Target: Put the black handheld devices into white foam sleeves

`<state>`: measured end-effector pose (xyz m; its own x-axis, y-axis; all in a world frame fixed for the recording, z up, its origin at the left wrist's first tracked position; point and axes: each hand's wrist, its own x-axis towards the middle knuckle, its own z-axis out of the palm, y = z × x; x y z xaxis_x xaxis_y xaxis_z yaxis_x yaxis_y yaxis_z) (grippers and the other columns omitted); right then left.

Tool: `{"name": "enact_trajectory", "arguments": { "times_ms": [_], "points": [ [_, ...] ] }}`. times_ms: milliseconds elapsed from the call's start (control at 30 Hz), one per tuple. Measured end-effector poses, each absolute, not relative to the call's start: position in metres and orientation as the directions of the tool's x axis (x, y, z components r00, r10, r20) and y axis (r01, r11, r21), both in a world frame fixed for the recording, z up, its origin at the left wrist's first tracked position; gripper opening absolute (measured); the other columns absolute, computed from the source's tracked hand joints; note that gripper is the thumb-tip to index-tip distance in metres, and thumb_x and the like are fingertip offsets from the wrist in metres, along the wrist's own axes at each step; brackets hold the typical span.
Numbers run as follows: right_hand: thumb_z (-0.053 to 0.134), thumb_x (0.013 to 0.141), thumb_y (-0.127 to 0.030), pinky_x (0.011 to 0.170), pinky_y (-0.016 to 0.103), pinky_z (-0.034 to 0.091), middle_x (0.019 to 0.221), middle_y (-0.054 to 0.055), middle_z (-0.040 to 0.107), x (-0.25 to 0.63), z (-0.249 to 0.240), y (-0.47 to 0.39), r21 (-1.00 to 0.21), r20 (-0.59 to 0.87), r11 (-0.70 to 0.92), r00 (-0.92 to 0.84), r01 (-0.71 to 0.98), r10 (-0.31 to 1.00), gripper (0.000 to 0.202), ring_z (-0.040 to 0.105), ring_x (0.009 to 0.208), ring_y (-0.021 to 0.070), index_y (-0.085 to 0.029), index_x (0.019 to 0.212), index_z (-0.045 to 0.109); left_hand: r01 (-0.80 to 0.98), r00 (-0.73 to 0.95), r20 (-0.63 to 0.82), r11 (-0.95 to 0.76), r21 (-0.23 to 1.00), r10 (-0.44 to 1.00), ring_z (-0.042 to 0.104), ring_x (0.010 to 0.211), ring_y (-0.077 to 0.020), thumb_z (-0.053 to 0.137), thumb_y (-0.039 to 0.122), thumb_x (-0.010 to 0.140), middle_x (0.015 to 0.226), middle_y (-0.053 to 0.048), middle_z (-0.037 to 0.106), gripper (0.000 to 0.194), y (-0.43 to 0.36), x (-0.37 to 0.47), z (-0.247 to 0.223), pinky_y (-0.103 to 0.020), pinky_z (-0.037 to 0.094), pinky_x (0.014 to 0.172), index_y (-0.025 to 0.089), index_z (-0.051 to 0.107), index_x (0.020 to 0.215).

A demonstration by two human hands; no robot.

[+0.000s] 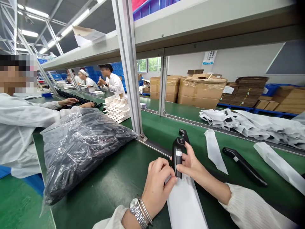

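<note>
Green bench (114, 178); right hand (195, 167) grips device (176, 160), label (178, 153) illegible

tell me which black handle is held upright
The black handle in the right hand, lower end at the white sleeve; the others nearby rest unheld on the green table.

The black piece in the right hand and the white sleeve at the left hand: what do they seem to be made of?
The black piece is probably hard, glossy plastic: bright reflections on its smooth body. The white sleeve looks matte, without sharp glints: perhaps thin foam or plastic film.
</note>
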<state>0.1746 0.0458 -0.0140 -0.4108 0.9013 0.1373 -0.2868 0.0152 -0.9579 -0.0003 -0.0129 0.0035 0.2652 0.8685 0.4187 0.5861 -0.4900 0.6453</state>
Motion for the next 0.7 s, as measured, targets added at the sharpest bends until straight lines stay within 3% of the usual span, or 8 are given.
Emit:
{"name": "enact_trajectory", "arguments": {
  "times_ms": [167, 300, 433, 600, 700],
  "points": [
    [0.075, 0.077, -0.031, 0.072, 0.029, 0.049, 0.104, 0.001, 0.059, 0.167, -0.013, 0.035, -0.973, 0.086, -0.022, -0.45, -0.229, 0.889, 0.065, 0.062, 0.075, 0.0119, -0.032, 0.124, 0.031, 0.572, 0.302, 0.416, -0.512, 0.641, 0.858, 0.05, 0.093, -0.0187, 0.055, 0.012, 0.087, 0.093, -0.002, 0.052, 0.011, -0.017, 0.001, 0.007, -0.035, 0.041, 0.088, 0.02, 0.054, 0.08],
    [0.076, 0.073, -0.035, 0.067, 0.032, 0.052, 0.106, 0.001, 0.058, 0.173, -0.005, 0.041, -0.968, 0.084, 0.01, -0.286, -0.252, 0.955, 0.075, 0.064, 0.068, 0.0129, -0.036, 0.128, 0.025, 0.571, 0.315, 0.418, -0.522, 0.634, 0.852, 0.05, 0.096, -0.0195, 0.057, 0.015, 0.088, 0.094, -0.002, 0.052, 0.008, -0.017, 0.0, 0.006, -0.036, 0.04, 0.091, 0.021, 0.056, 0.082],
    [0.076, 0.074, -0.038, 0.074, 0.038, 0.055, 0.113, 0.002, 0.055, 0.184, 0.007, 0.049, -0.959, 0.103, 0.056, -0.158, -0.276, 0.982, 0.083, 0.069, 0.075, 0.0166, -0.042, 0.136, 0.02, 0.587, 0.306, 0.42, -0.517, 0.623, 0.854, 0.05, 0.095, -0.019, 0.056, 0.014, 0.089, 0.093, -0.002, 0.051, 0.009, -0.016, 0.001, 0.006, -0.036, 0.04, 0.091, 0.021, 0.06, 0.085],
    [0.072, 0.079, -0.035, 0.074, 0.038, 0.056, 0.112, 0.002, 0.055, 0.186, 0.009, 0.045, -0.972, 0.046, -0.02, -0.276, -0.234, 0.96, 0.075, 0.069, 0.077, 0.0173, -0.04, 0.134, 0.022, 0.584, 0.295, 0.413, -0.504, 0.637, 0.862, 0.05, 0.095, -0.0189, 0.06, 0.014, 0.086, 0.093, -0.002, 0.051, 0.009, -0.016, 0.001, 0.007, -0.036, 0.04, 0.091, 0.02, 0.058, 0.08],
    [0.071, 0.078, -0.032, 0.062, 0.028, 0.053, 0.109, 0.002, 0.056, 0.182, 0.006, 0.04, -0.979, -0.024, -0.105, -0.409, -0.176, 0.912, 0.069, 0.066, 0.073, 0.0144, -0.036, 0.132, 0.027, 0.573, 0.301, 0.417, -0.512, 0.64, 0.858, 0.05, 0.095, -0.0191, 0.061, 0.013, 0.085, 0.094, -0.002, 0.052, 0.01, -0.017, 0.001, 0.008, -0.037, 0.04, 0.091, 0.02, 0.056, 0.079]
  ]
}}
